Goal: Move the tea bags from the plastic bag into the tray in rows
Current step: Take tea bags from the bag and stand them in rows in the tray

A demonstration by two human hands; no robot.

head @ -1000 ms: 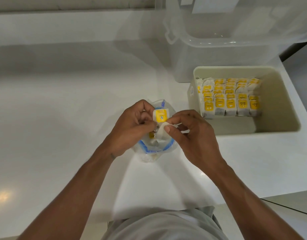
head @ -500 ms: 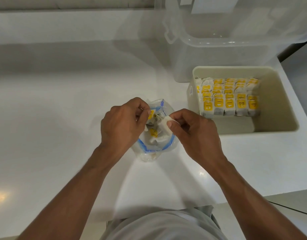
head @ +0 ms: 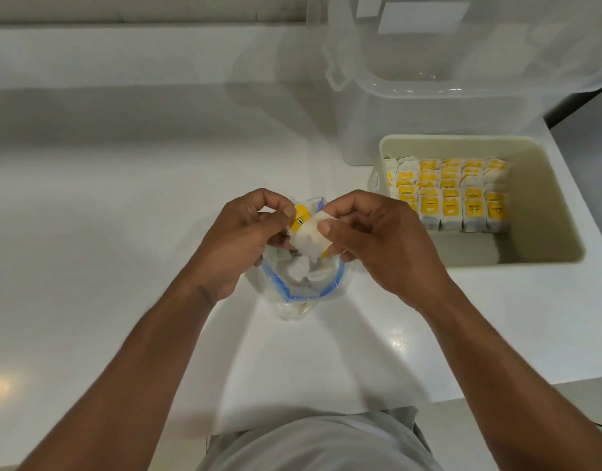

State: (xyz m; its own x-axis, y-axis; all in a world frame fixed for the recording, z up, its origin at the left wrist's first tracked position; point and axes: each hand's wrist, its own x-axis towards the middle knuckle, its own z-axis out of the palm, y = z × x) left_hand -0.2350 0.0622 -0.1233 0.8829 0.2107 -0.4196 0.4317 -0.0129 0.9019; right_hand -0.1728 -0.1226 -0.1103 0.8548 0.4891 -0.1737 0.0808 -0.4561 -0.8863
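A clear plastic bag (head: 294, 294) with a blue zip rim stands open on the white counter, with several tea bags inside. Just above its mouth, both hands hold tea bags (head: 308, 232), white sachets with yellow tags. My left hand (head: 238, 239) pinches the yellow-tagged end. My right hand (head: 371, 239) pinches the white sachet between thumb and fingers. The beige tray (head: 544, 198) sits to the right, and several rows of tea bags (head: 452, 192) fill its far left part.
A large clear storage box (head: 445, 79) with a latch stands behind the tray. The counter's front edge runs close to my body, and its right end lies just beyond the tray.
My left hand has lifted a yellow-tagged tea bag out of the plastic bag and brought it against the sachet in my right hand. Both hands have risen slightly and drawn together.
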